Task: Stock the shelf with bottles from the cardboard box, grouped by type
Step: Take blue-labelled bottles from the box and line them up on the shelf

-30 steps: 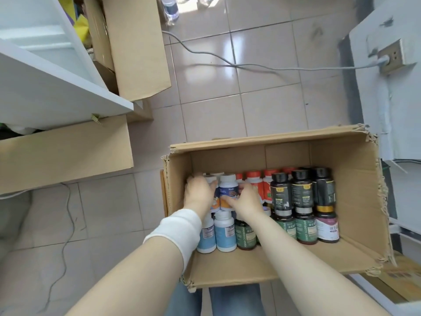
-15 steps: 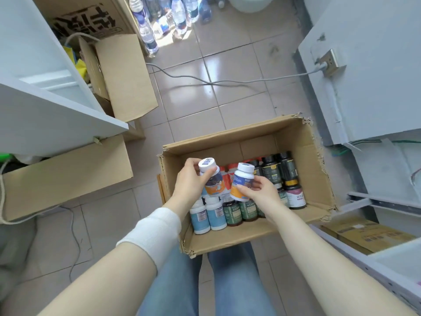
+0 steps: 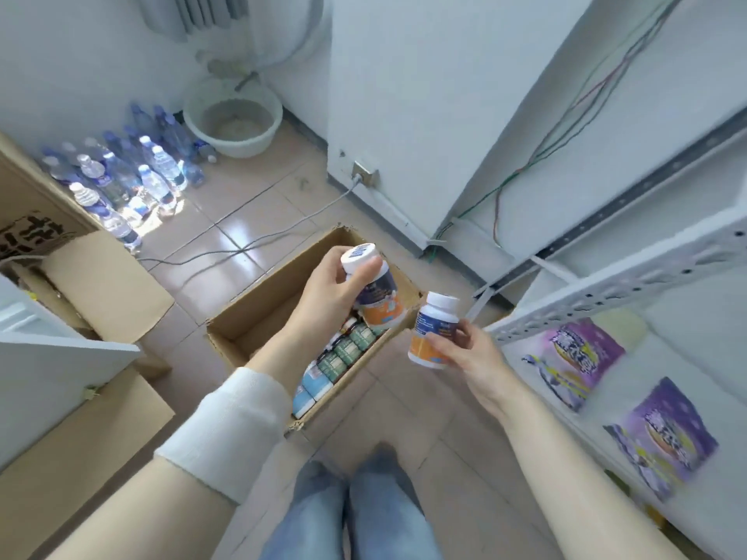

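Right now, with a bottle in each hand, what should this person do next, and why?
Probably swing both rightward and stand them together on the shelf. The left hand grips the left bottle, the right hand the right bottle: seemingly one orange-and-blue type, both out of the cardboard box.

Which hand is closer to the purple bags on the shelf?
Right. The right hand is a little left of the purple bags; the left hand is farther away, above the cardboard box.
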Demonstrator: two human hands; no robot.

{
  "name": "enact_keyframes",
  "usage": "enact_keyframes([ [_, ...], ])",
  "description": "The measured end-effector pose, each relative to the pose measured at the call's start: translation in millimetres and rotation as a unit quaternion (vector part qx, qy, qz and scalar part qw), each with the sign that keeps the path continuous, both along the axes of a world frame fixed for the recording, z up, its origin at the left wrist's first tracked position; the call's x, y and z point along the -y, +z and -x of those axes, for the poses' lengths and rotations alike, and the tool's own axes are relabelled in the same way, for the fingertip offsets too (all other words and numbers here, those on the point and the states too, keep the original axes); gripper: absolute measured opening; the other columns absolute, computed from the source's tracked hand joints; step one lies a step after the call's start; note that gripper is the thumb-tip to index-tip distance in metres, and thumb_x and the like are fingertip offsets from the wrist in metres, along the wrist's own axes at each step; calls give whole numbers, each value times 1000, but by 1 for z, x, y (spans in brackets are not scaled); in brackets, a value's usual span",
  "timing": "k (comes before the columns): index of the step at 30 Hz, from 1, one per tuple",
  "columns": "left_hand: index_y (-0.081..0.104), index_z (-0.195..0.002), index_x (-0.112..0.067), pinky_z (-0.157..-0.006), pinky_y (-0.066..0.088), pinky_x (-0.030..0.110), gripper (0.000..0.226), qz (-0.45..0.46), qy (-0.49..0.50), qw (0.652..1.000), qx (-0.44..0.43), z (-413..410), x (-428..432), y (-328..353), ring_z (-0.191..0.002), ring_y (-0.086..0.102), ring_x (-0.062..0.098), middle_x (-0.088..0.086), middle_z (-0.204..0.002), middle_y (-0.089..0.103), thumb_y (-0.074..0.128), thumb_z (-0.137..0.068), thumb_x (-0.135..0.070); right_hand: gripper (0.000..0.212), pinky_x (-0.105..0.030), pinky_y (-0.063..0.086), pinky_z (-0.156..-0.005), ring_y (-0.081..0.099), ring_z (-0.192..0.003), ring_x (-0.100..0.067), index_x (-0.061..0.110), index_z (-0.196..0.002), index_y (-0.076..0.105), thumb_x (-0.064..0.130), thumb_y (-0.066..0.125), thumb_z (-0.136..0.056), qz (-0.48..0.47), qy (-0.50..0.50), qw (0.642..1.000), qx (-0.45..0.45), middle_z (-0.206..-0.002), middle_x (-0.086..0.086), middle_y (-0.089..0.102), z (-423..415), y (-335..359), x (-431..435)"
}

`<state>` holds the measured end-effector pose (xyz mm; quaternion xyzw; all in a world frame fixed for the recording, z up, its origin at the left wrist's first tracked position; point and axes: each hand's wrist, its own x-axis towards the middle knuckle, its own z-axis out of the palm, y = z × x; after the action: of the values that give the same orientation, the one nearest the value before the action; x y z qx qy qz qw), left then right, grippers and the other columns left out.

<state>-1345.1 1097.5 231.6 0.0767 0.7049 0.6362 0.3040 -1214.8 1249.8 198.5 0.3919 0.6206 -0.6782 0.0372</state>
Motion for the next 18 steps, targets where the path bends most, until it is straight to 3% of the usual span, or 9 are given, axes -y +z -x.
enact_keyframes([
  [3,49,-115,-13,-88,54,35,33,-31,-66,997,-7,-35,-33,41,-101,64,21,9,-112,64,52,-92,-36,23,-33,45,-94,63,-84,-5,16,-100,59,3,65,-81,-15,-58,997,-42,-92,6,68,-49,38,-12],
  [6,52,-105,-22,-89,51,47,28,-59,-126,990,-23,-78,-70,79,-101,65,24,11,-110,66,54,-90,-45,23,-37,44,-96,61,-90,-12,17,-98,58,8,69,-80,-31,-96,993,-68,-97,1,67,-105,80,-29],
  [9,54,-97,-27,-91,52,44,31,-101,-192,975,-38,-129,-110,119,-98,65,23,16,-110,66,56,-79,-52,49,-32,47,-93,63,-97,-15,17,-102,59,31,83,-62,-64,-113,988,-83,-101,2,69,-170,119,-51],
  [11,55,-95,-24,-85,54,41,33,-123,-224,966,-47,-167,-140,142,-91,66,22,16,-103,67,59,-78,-52,30,-26,48,-90,63,-97,-13,18,-101,59,14,75,-76,-88,-137,982,-98,-101,4,69,-219,140,-70],
  [13,53,-97,-19,-72,58,30,21,-149,-254,954,-53,-211,-171,166,-79,69,16,9,-90,68,57,-90,-39,25,-17,50,-82,64,-92,-6,17,-103,58,4,64,-83,-114,-158,974,-113,-101,6,68,-270,162,-92],
  [15,52,-96,-17,-63,56,23,14,-172,-285,941,-66,-261,-200,190,-69,70,10,2,-81,68,49,-93,-31,26,-19,51,-79,64,-91,-5,15,-106,58,5,65,-82,-139,-177,967,-121,-101,5,69,-325,182,-114],
  [18,54,-96,-18,-68,57,24,32,-200,-335,916,-96,-328,-241,226,-71,70,10,-3,-77,70,52,-79,-45,29,-14,49,-67,65,-79,-1,18,-100,61,8,74,-76,-178,-208,952,-138,-90,9,72,-401,214,-143],
])
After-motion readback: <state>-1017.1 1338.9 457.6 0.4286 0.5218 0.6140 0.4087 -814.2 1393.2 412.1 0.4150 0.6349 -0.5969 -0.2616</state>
